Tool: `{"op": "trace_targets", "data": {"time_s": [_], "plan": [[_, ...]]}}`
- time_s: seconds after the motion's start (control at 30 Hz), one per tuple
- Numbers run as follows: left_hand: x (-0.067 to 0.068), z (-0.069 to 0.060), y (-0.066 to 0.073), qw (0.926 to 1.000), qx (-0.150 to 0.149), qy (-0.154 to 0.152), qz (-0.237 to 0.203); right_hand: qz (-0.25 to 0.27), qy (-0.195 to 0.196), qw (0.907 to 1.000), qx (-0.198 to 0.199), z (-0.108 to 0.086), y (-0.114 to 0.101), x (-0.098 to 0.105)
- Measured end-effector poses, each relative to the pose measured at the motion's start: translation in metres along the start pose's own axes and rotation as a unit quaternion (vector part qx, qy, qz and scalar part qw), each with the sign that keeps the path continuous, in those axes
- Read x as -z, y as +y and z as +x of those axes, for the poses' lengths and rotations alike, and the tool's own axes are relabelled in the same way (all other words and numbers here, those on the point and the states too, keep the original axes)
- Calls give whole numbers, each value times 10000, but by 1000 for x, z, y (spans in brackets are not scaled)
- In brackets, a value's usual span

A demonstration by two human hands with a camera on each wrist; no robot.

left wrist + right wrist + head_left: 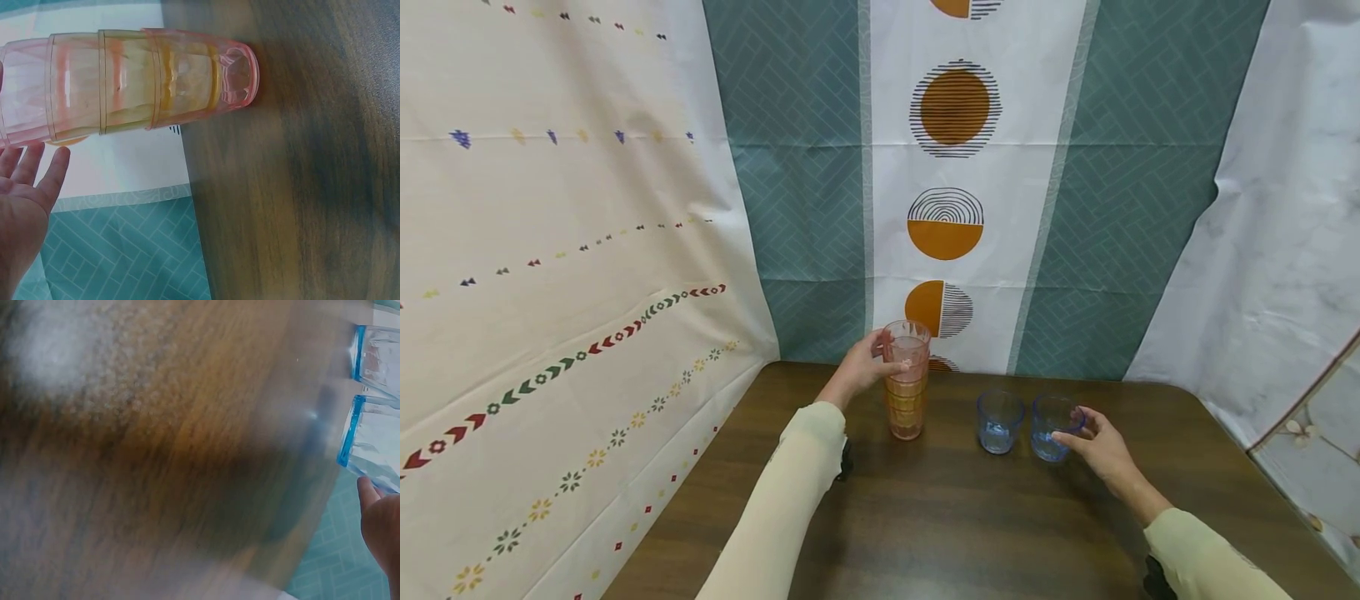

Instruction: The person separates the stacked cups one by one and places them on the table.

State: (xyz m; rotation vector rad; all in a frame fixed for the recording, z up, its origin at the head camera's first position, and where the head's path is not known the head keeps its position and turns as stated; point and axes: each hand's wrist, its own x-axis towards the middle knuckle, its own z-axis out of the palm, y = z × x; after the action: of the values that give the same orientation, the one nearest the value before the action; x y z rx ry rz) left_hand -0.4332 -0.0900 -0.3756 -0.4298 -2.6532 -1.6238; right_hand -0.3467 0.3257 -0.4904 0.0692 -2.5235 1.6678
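A tall stack of nested pink and yellow clear glasses [907,398] stands upright on the table. My left hand [862,367] holds it near the top, thumb on the near side and fingers behind. In the left wrist view the stack [128,84] shows its pink bottom glass, with part of the left hand [25,206] beside the upper glasses. Farther right, my right hand [1101,450] pinches a blue-tinted glass [1047,442] by its right side. This glass [374,434] looks slightly tilted in the right wrist view. Left of it is a second blue-tinted glass [997,433].
The brown wooden table [962,525] extends toward me. Behind it hangs a green and white patterned cloth [955,175]. A cream embroidered cloth [572,250] is on the left, and a marbled white cloth [1277,250] on the right.
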Motion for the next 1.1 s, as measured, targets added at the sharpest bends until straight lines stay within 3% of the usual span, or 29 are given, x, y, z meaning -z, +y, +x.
{"op": "trace_targets", "data": {"time_s": [0.6, 1.1], "plan": [[-2, -3, 4, 9999, 104, 43, -51, -68, 26, 10000, 5, 3, 8, -3], [-1, -3, 2, 9999, 130, 73, -39, -186, -243, 9995, -73, 5, 9, -2]]}}
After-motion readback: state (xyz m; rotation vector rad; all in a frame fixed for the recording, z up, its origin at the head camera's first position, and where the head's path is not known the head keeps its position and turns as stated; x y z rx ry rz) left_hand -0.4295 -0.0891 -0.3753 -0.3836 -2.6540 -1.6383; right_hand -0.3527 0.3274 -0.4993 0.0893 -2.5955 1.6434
